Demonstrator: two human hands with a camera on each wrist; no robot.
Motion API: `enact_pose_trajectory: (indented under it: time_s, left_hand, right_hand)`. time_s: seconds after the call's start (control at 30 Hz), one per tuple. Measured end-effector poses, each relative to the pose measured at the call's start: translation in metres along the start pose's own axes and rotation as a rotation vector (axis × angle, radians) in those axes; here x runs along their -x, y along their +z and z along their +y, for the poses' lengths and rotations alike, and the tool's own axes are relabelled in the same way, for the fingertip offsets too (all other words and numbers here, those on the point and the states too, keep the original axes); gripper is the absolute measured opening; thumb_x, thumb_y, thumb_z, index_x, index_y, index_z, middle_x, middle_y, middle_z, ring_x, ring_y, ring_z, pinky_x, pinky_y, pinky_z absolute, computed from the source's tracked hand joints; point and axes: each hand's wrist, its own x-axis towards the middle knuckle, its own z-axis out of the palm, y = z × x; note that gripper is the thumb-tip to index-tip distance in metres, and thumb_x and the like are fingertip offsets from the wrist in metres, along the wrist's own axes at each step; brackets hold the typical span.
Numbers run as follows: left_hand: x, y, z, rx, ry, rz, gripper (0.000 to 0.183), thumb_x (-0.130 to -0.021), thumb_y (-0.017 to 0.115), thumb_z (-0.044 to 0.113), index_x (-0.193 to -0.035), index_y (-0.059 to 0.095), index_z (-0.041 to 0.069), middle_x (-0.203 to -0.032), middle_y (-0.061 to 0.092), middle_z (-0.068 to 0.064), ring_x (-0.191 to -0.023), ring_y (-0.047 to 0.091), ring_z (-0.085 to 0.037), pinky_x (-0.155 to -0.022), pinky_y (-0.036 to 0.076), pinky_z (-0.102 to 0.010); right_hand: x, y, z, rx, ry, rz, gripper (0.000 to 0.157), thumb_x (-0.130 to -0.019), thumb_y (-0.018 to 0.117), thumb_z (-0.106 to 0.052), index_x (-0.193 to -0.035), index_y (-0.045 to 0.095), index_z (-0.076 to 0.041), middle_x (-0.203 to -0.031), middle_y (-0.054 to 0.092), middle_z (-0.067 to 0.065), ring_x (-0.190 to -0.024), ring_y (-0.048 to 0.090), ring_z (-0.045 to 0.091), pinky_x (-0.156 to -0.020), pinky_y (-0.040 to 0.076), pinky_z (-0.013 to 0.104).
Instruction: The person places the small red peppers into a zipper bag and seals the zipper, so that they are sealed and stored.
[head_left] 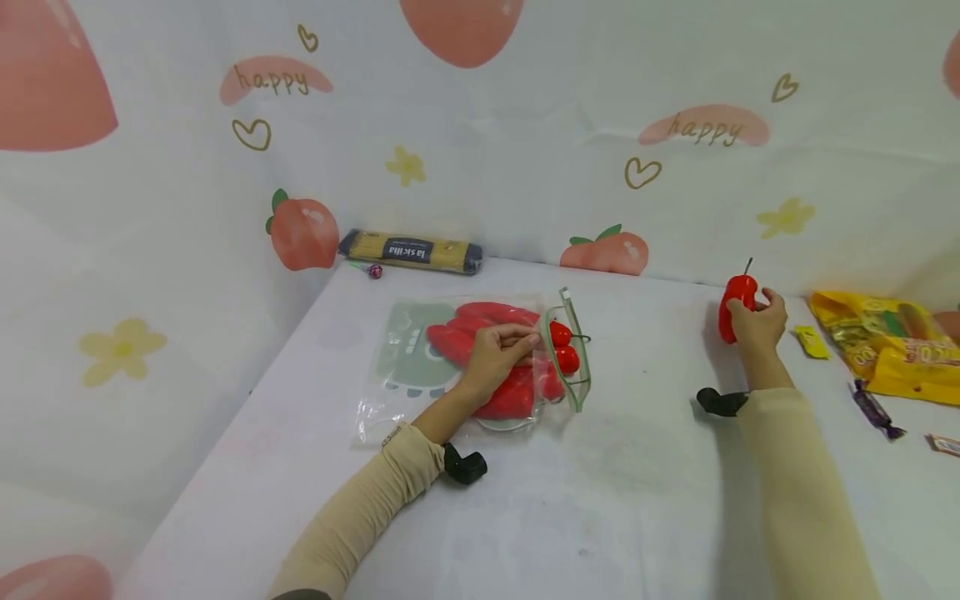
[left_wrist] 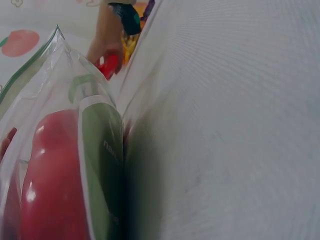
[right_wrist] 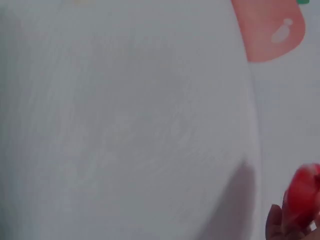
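Film near the mouth of a clear zip bag is pinched between the thumb and bent fingers of the left hand. By this grip, it seems, the upper layer is lifted off the lower one, since the two sides of the green zip edge are parted in a narrow loop. The bag is laid flat on the white table, mouth turned to the right, and is probably steadied by the weight of the red peppers inside. Two smaller red pieces with thin stems are seen right at the opening.

Well apart to the right, a single red pepper is gripped around its side by the curled thumb and fingers of the right hand. It is held upright, with its dark stem left free above the grip; whether its base is touching the table cannot be told. A pasta pack is laid along the back edge, a lollipop just before it, and a yellow packet is set at far right, perhaps so that the middle is left uncluttered.
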Motion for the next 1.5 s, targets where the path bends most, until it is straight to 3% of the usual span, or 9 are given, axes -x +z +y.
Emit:
enact_pose_trajectory:
  time_s: [0.2,0.3,0.4,0.47,0.53,0.7,0.93,1.13,1.5]
  left_hand:
    - [0.000,-0.001,-0.004,0.006,-0.003,0.016,0.023,-0.087,0.060,0.005,-0.105,0.063,-0.008,-0.092,0.069,-0.015,-0.068,0.064,-0.006,-0.068,0.058,-0.025]
    - [0.000,-0.002,-0.005,0.006,-0.002,0.019,0.023,-0.087,0.060,0.005,-0.105,0.063,-0.008,-0.092,0.069,-0.016,-0.068,0.064,-0.007,-0.069,0.058,-0.025]
    - [-0.001,-0.002,-0.005,0.004,0.003,0.018,0.024,-0.087,0.061,0.006,-0.106,0.063,-0.008,-0.093,0.069,-0.016,-0.070,0.064,-0.007,-0.070,0.058,-0.026]
    - [-0.001,-0.003,-0.005,-0.001,0.002,0.019,0.024,-0.087,0.061,0.006,-0.106,0.063,-0.007,-0.094,0.069,-0.016,-0.071,0.064,-0.006,-0.071,0.058,-0.027]
    - [0.000,-0.003,-0.005,-0.003,0.002,0.021,0.023,-0.087,0.060,0.006,-0.106,0.063,-0.007,-0.094,0.069,-0.017,-0.071,0.064,-0.006,-0.071,0.058,-0.027]
    - [0.000,-0.003,-0.005,0.003,0.000,0.017,0.023,-0.087,0.059,0.005,-0.106,0.063,-0.006,-0.094,0.069,-0.017,-0.073,0.065,-0.006,-0.072,0.058,-0.027]
    - [-0.001,-0.003,-0.006,0.011,-0.007,0.011,0.025,-0.087,0.061,0.007,-0.107,0.063,-0.007,-0.094,0.069,-0.015,-0.071,0.065,-0.006,-0.071,0.058,-0.027]
    - [-0.002,-0.002,-0.005,0.013,-0.011,0.011,0.024,-0.087,0.061,0.007,-0.107,0.063,-0.007,-0.093,0.069,-0.014,-0.070,0.064,-0.007,-0.071,0.058,-0.026]
    - [-0.002,0.001,-0.003,0.036,0.009,0.012,0.023,-0.087,0.060,0.004,-0.105,0.063,-0.009,-0.091,0.069,-0.014,-0.065,0.063,-0.006,-0.067,0.057,-0.023]
  right_hand:
    - [0.024,0.012,-0.017,-0.444,0.014,-0.064,0.062,-0.087,0.047,-0.013,-0.142,0.024,-0.033,-0.139,0.031,-0.008,-0.115,0.040,0.010,-0.105,0.037,0.028]
    - [0.041,0.020,-0.022,-0.642,0.075,-0.137,0.056,-0.088,0.050,-0.011,-0.138,0.032,-0.028,-0.139,0.034,-0.007,-0.099,0.051,0.008,-0.082,0.051,0.020]
    - [0.061,0.032,-0.025,-0.779,0.111,-0.233,0.045,-0.089,0.052,-0.008,-0.128,0.033,-0.020,-0.131,0.040,-0.001,-0.081,0.061,0.011,-0.056,0.053,0.016]
    - [0.075,0.041,-0.026,-0.819,0.105,-0.290,0.036,-0.089,0.053,-0.008,-0.118,0.033,-0.018,-0.122,0.046,0.001,-0.074,0.063,0.011,-0.055,0.055,0.019]
    - [0.090,0.050,-0.028,-0.841,0.085,-0.325,0.034,-0.089,0.054,-0.009,-0.115,0.033,-0.016,-0.112,0.049,0.001,-0.077,0.064,0.013,-0.071,0.058,0.026]
    - [0.120,0.073,-0.031,-0.826,-0.009,-0.429,0.031,-0.092,0.052,-0.010,-0.119,0.039,-0.016,-0.112,0.045,-0.002,-0.100,0.054,0.016,-0.109,0.033,0.039]
    - [0.139,0.094,-0.015,-0.818,-0.008,-0.595,0.021,-0.090,0.055,-0.010,-0.106,0.044,-0.016,-0.107,0.053,-0.002,-0.095,0.055,0.013,-0.077,0.054,0.023]
    - [0.146,0.100,-0.008,-0.653,0.017,-0.664,0.009,-0.093,0.052,-0.021,-0.097,0.055,-0.015,-0.087,0.063,-0.009,-0.081,0.057,0.004,-0.076,0.052,0.016]
    - [0.160,0.121,-0.001,-0.254,-0.405,-0.677,0.035,-0.088,0.062,-0.015,-0.110,0.055,0.012,-0.079,0.065,-0.013,-0.075,0.064,-0.001,-0.071,0.054,0.014]
